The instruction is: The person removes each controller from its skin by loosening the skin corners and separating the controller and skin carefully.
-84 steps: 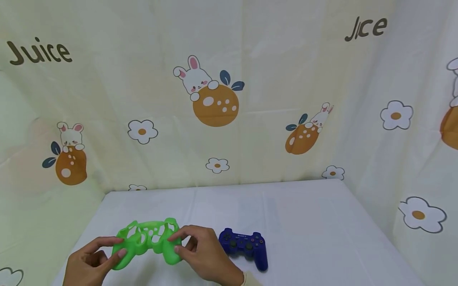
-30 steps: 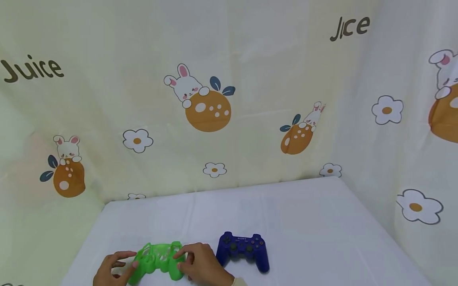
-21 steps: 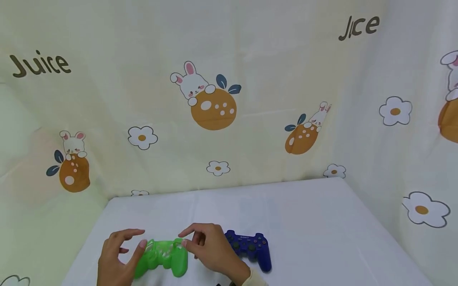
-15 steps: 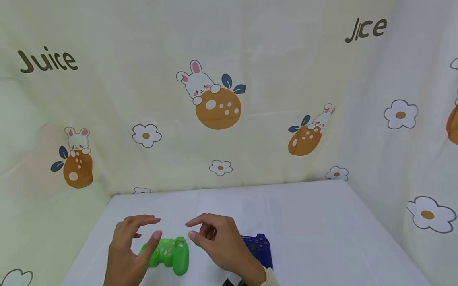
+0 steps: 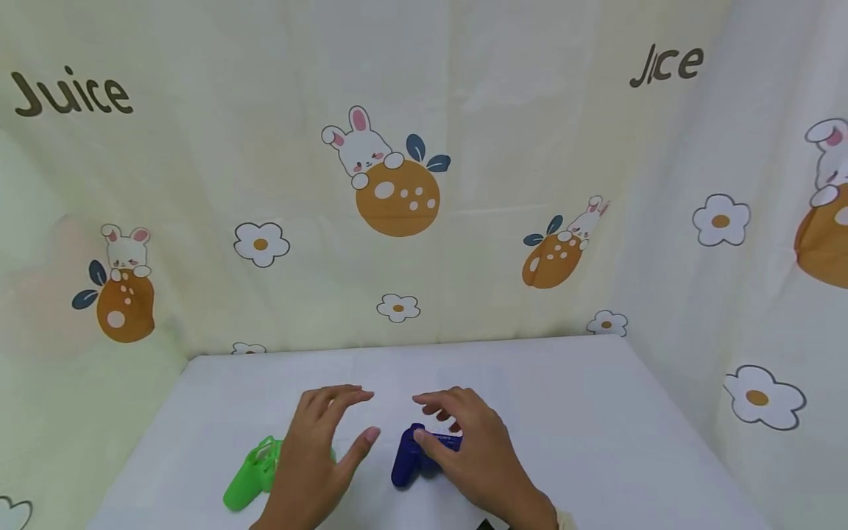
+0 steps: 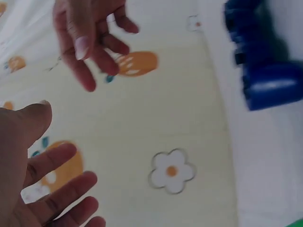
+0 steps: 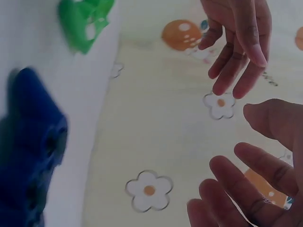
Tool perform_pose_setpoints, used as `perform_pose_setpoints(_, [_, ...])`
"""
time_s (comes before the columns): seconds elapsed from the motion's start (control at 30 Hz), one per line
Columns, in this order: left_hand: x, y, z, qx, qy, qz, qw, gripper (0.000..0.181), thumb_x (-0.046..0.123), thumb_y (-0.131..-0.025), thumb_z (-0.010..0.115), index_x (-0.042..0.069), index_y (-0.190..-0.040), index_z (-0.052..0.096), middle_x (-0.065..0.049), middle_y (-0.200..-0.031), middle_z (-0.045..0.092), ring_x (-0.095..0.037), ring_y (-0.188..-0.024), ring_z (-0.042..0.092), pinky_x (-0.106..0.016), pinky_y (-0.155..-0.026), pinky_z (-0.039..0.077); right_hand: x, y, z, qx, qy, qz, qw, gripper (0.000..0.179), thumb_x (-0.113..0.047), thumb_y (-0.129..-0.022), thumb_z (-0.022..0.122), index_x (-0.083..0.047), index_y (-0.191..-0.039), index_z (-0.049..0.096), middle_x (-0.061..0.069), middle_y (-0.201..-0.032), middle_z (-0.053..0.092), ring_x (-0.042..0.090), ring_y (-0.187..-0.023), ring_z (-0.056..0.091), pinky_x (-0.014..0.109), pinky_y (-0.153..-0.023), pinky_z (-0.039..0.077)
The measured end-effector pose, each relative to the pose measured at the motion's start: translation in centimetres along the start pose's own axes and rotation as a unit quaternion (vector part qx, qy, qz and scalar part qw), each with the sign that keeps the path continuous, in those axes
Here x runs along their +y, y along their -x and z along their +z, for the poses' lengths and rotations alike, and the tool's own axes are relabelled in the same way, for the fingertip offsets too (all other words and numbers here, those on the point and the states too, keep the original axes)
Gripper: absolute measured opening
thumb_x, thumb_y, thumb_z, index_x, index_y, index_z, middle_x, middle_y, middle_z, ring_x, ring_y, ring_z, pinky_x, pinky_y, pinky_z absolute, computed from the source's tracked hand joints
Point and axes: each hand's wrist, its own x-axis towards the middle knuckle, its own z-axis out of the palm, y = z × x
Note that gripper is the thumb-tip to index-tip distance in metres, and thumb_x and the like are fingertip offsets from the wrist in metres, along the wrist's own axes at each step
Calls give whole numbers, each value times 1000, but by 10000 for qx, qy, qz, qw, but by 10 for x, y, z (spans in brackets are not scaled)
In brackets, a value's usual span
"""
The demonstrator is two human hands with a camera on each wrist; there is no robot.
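My left hand (image 5: pixel 316 449) hovers over the table with fingers spread and bent a little, nothing in its grasp. It covers the middle and right part of a green game controller cover (image 5: pixel 246 482), a cut-out shell lying on the table. My right hand (image 5: pixel 482 453), likewise free and relaxed, is above a dark blue game controller (image 5: pixel 405 460) marked SONY and hides its right half. In the left wrist view the blue controller (image 6: pixel 272 85) shows at the right, apart from both hands. The right wrist view has the blue controller (image 7: pixel 35 146) at left and the green cover (image 7: pixel 85 23) beyond.
A white-covered table (image 5: pixel 563 397) spreads under both hands. Behind and beside it hangs a cream curtain (image 5: pixel 483 280) printed with bunnies, oranges and flowers. A small black object (image 5: pixel 486 525) shows at the bottom edge near the right wrist.
Both hands lowered the green cover to the table and let it go. Since then they have risen and moved right, the right one to above the blue controller.
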Motion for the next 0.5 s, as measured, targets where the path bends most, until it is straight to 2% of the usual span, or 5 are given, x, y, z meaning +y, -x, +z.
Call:
perform_pose_setpoints(0.17, [-4, 4, 28, -503, -416, 185, 9977, 55, 47, -96, 77, 25, -144, 64, 0, -151, 60, -24, -138, 52, -53, -112, 48, 25, 7, -1, -70, 553, 325, 9979, 54, -34, -90, 87, -47, -137, 64, -22, -129, 66, 4, -117, 57, 42, -98, 55])
perform_pose_setpoints(0.3, [-8, 6, 46, -942, -678, 212, 9930, 67, 51, -97, 74, 23, -155, 53, -4, -163, 50, -29, -148, 46, -56, -114, 47, 42, 9, 3, -194, 939, 312, 9949, 63, -38, -92, 84, -38, -149, 59, -8, -148, 63, 16, -131, 55, 57, -108, 50])
perform_pose_setpoints(0.5, [-14, 10, 70, -1353, -780, 257, 9874, 76, 51, -101, 69, 20, -164, 41, -7, -172, 37, -33, -156, 39, -58, -112, 48, 68, 13, 16, -530, 1274, 276, 9900, 74, -40, -96, 79, -30, -161, 46, 3, -163, 51, 27, -141, 52, 60, -111, 45])
